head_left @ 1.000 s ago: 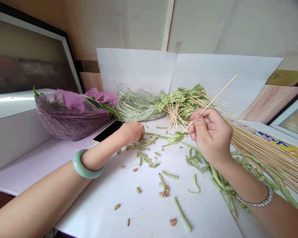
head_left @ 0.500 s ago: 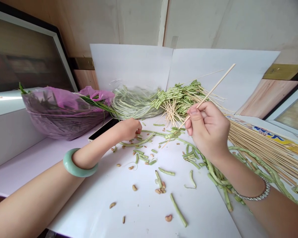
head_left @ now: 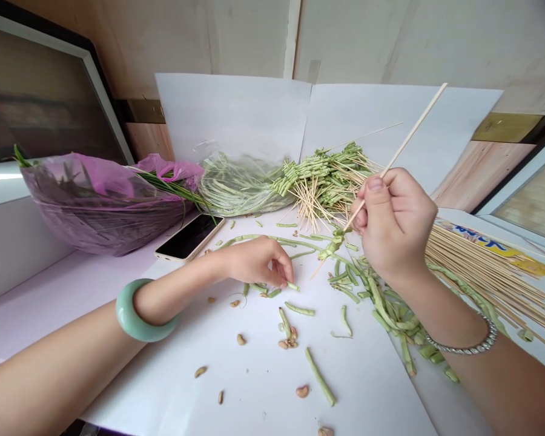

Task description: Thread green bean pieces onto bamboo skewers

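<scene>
A bamboo skewer [head_left: 413, 130] slants up through the right hand [head_left: 395, 224], clamped between thumb and fingers right of centre, with a green bean strip [head_left: 332, 245] bunched near its lower end. At centre, the left hand [head_left: 258, 263] pinches a short bean piece [head_left: 293, 286] just above white paper [head_left: 254, 387]. Woven bean skewers [head_left: 322, 184] lie heaped at upper centre, and a bundle of bare skewers [head_left: 490, 266] lies at right.
</scene>
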`<state>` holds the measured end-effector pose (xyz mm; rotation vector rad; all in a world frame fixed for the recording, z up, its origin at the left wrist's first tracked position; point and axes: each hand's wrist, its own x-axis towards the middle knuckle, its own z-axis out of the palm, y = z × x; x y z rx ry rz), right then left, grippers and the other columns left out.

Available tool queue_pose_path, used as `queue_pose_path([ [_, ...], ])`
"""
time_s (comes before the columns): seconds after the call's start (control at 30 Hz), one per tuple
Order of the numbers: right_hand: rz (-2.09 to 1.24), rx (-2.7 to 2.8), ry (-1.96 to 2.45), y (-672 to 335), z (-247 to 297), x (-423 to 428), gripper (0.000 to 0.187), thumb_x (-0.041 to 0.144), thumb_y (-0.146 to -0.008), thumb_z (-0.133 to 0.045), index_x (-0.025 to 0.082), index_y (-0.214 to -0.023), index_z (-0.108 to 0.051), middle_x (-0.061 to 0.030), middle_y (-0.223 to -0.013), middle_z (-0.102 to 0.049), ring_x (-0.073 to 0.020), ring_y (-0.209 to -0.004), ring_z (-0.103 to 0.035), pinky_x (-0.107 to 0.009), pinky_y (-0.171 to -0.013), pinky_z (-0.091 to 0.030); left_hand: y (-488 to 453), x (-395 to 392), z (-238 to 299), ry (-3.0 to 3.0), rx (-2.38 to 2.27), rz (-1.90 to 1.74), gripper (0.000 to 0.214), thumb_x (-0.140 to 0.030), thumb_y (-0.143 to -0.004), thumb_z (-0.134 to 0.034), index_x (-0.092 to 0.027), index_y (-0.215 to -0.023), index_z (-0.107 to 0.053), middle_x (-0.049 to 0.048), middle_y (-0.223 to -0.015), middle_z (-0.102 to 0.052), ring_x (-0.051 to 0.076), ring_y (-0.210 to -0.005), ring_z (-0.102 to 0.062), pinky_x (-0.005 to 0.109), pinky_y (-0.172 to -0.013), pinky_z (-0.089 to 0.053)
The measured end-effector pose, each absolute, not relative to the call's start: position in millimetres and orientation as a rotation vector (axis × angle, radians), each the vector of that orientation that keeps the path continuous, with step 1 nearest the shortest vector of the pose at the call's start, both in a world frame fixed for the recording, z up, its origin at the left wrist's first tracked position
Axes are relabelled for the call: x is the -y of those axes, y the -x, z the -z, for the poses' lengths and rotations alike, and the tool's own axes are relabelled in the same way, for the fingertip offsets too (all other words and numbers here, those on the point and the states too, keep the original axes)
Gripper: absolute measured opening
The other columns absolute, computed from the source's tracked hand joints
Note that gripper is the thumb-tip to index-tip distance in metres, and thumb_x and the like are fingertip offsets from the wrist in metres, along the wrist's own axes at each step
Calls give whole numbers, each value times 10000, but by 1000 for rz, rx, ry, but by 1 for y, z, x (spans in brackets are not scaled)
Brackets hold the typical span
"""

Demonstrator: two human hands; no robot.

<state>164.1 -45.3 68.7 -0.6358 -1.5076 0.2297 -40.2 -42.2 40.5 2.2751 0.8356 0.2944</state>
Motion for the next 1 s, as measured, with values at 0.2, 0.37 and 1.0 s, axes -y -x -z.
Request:
queue_pose_path([
  [0.2, -218, 1634, 567, -157, -63, 49, 247, 320, -957, -503, 227, -728, -503, 47, -513, -458, -102, -413, -429, -260, -397, -348, 29, 46, -32, -2405, -844, -259, 112, -110, -725, -729, -169, -818, -750, -11, -733, -702, 109, -671, -614, 189, -661, -430],
  [0.37, -154, 1657, 524, -152, -58, 53, 218, 286, -974, -480, 229, -764, -499, 49, -532, -459, -98, -428, -443, -262, -408, -361, 29, 46, -34, -2398, -895, -236, 90, -109, -704, -745, -168, -772, -746, -33, -678, -671, 101, -655, -590, 175, -641, -410],
  [1.0, 47, 1785, 472, -141, -54, 66, 179, 123, -940, -467, 218, -788, -476, 51, -605, -476, -73, -462, -466, -230, -433, -367, 28, 46, -32, -2367, -911, -231, 46, -128, -703, -751, -138, -746, -737, -20, -655, -662, 106, -608, -575, 187, -594, -401],
])
